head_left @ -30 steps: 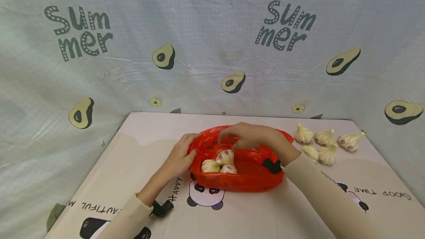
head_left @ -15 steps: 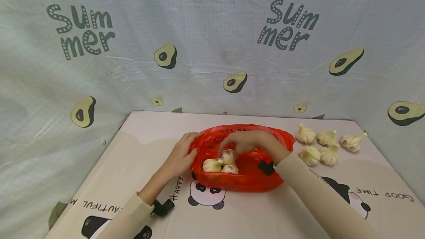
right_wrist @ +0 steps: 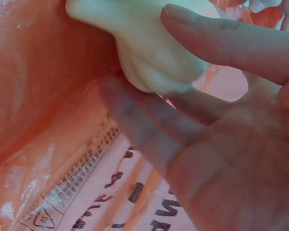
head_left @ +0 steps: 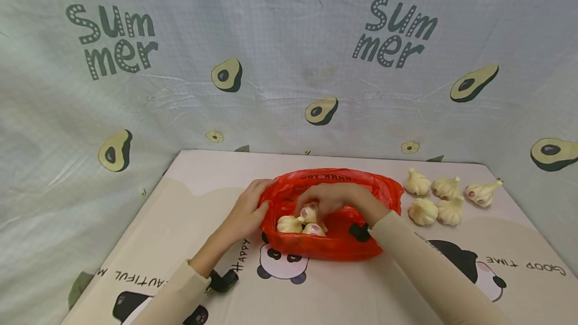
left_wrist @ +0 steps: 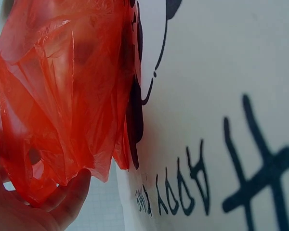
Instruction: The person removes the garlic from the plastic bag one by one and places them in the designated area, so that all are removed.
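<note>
A red plastic bag (head_left: pixel 325 249) lies with its mouth spread wide on the table. My left hand (head_left: pixel 246 208) grips the bag's left rim; in the left wrist view its fingers (left_wrist: pixel 77 195) curl around the thin plastic. Inside the bag, my right hand (head_left: pixel 331 197) holds a garlic bulb (head_left: pixel 309 212). The right wrist view has the thumb (right_wrist: pixel 207 38) on top of that bulb (right_wrist: pixel 154 48) and the other fingers beneath it. Two more garlic bulbs sit beside it in the bag, one at the left (head_left: pixel 289 224) and one in front (head_left: pixel 313 229).
Several loose garlic bulbs (head_left: pixel 449 210) form a group on the table (head_left: pixel 343 295) right of the bag. A printed cloth (head_left: pixel 271 39) hangs behind the table's far edge. Black wrist devices (head_left: pixel 223 281) are strapped below both hands.
My right hand has lowered into the bag and taken hold of a garlic bulb. My left hand keeps its grip on the rim. The view has shifted slightly.
</note>
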`<action>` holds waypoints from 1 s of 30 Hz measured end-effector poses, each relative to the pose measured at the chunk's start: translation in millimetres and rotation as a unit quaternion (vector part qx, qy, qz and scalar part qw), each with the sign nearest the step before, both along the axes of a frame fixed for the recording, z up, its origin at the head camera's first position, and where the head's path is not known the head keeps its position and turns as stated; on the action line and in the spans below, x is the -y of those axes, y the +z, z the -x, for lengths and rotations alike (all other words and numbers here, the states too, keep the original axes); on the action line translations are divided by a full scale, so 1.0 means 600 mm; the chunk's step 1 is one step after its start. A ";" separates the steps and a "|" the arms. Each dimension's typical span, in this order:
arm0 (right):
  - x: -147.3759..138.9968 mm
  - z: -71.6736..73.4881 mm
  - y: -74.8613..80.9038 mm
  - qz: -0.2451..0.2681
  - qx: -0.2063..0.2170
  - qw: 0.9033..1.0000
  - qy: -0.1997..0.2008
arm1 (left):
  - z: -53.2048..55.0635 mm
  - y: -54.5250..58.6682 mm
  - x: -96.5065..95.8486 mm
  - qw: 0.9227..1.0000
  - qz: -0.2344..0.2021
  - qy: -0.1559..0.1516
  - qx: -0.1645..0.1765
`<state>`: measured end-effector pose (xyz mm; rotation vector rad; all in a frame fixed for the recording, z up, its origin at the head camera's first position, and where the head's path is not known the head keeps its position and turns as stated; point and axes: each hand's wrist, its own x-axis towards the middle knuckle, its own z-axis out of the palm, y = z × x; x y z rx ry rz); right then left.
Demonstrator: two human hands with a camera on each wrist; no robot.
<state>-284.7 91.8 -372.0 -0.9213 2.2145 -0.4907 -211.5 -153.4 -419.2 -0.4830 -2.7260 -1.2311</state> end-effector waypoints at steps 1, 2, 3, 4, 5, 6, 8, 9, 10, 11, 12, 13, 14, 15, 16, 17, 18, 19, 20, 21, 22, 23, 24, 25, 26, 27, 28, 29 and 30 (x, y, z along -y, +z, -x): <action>0.000 0.000 -0.001 0.000 -0.001 1.000 0.002 | 0.000 0.000 0.000 1.000 0.000 0.000 0.001; 0.000 0.001 -0.001 0.001 -0.003 1.000 0.005 | 0.001 0.001 -0.001 1.000 0.000 0.000 0.001; -0.001 0.001 -0.002 0.003 -0.004 1.000 0.006 | 0.001 0.001 -0.001 1.000 -0.001 0.000 0.001; -0.001 0.002 -0.001 0.006 -0.003 1.000 0.006 | 0.001 0.002 -0.002 1.000 -0.001 0.000 0.001; -0.002 0.002 -0.001 0.007 -0.001 1.000 0.003 | 0.001 0.002 -0.002 1.000 -0.001 0.000 0.001; -0.003 0.002 -0.001 0.009 0.002 1.000 0.000 | 0.001 0.003 -0.002 1.000 -0.002 0.000 0.001; -0.004 0.003 0.001 0.013 0.009 1.000 -0.006 | 0.002 0.003 -0.003 1.000 -0.002 -0.001 -0.001; -0.005 0.003 0.002 0.013 0.010 1.000 -0.007 | 0.002 0.003 -0.003 1.000 -0.003 -0.001 -0.002; -0.006 0.002 0.003 0.013 0.009 1.000 -0.008 | 0.002 0.003 -0.003 1.000 -0.004 -0.001 -0.003; -0.007 0.002 0.005 0.013 0.010 1.000 -0.011 | 0.002 0.002 -0.003 1.000 -0.004 0.000 -0.002; -0.008 0.002 0.006 0.012 0.011 1.000 -0.012 | 0.001 0.002 -0.003 1.000 -0.004 0.000 0.000; -0.009 0.002 0.007 0.011 0.012 1.000 -0.011 | 0.001 0.002 -0.003 1.000 -0.002 0.001 0.001; -0.010 0.001 0.008 0.010 0.011 1.000 -0.011 | 0.000 0.002 -0.003 1.000 -0.002 0.002 0.004; -0.011 0.001 0.009 0.010 0.011 1.000 -0.010 | 0.000 0.001 -0.003 1.000 -0.002 0.003 0.006; -0.012 0.001 0.010 0.010 0.014 1.000 -0.012 | -0.001 0.001 -0.003 1.000 -0.001 0.003 0.008; -0.013 0.000 0.010 0.010 0.017 1.000 -0.014 | -0.002 0.001 -0.002 1.000 0.000 0.004 0.008; -0.014 0.000 0.011 0.011 0.020 1.000 -0.014 | -0.002 0.000 -0.002 1.000 0.000 0.004 0.008; -0.015 -0.001 0.013 0.013 0.022 1.000 -0.016 | -0.002 0.000 -0.002 1.000 0.001 0.003 0.005; -0.016 -0.001 0.015 0.014 0.025 0.999 -0.019 | -0.002 0.000 -0.002 1.000 0.000 0.002 0.004; -0.018 -0.002 0.016 0.016 0.027 0.999 -0.022 | -0.002 -0.001 -0.002 1.000 0.000 0.002 0.003; -0.018 -0.001 0.017 0.017 0.030 0.999 -0.025 | -0.001 -0.001 -0.001 1.000 0.000 0.003 0.002; -0.019 -0.001 0.018 0.018 0.029 0.999 -0.027 | -0.001 -0.002 -0.001 1.000 0.000 0.002 0.001; -0.020 -0.001 0.019 0.018 0.028 0.999 -0.029 | -0.001 -0.002 -0.001 1.000 0.000 0.002 0.000; -0.021 -0.001 0.020 0.018 0.024 0.999 -0.030 | 0.000 -0.002 -0.001 1.000 0.001 0.001 -0.001; -0.021 -0.001 0.020 0.018 0.019 0.999 -0.032 | 0.000 -0.002 0.000 1.000 0.000 0.001 -0.001; -0.022 -0.001 0.021 0.021 0.014 0.999 -0.034 | 0.000 -0.002 0.000 1.000 0.000 0.001 -0.002; -0.023 -0.001 0.022 0.024 0.011 0.999 -0.037 | 0.000 -0.002 0.000 1.000 0.000 0.000 -0.003; -0.023 -0.002 0.023 0.026 0.005 0.999 -0.039 | 0.000 -0.002 0.000 1.000 0.000 -0.001 -0.004; -0.024 -0.002 0.024 0.030 0.001 0.999 -0.041 | 0.000 -0.002 0.000 1.000 0.000 -0.001 -0.004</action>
